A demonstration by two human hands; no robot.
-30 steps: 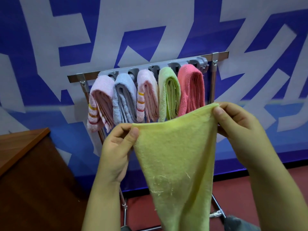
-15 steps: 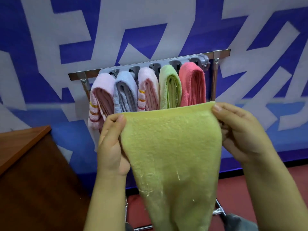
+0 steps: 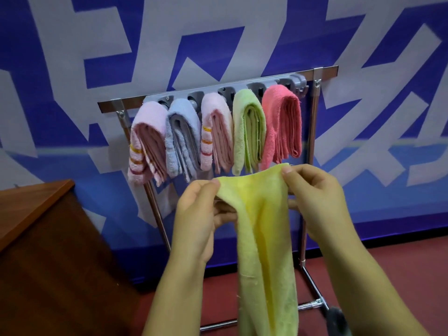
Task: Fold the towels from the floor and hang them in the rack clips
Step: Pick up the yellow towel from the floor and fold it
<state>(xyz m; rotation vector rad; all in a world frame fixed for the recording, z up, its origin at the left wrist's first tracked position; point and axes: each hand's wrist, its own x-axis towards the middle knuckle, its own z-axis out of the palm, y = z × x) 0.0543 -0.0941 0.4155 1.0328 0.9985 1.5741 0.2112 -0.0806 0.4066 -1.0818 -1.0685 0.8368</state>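
A yellow towel hangs down between my hands in front of the rack. My left hand pinches its top left corner, and my right hand pinches its top right corner. The towel's upper edge sags between them. Behind it stands a metal rack with a grey clip bar. Several folded towels hang from the clips: a striped pink towel, a blue towel, another striped pink towel, a green towel and a coral towel.
A brown wooden cabinet stands at the left, close to the rack's left leg. A blue and white banner wall is right behind the rack. Red floor shows at the lower right, with the rack's base bar across it.
My hands have come closer together and dropped lower, so the yellow towel is narrower and its top edge sags. The view has pulled back from the rack.
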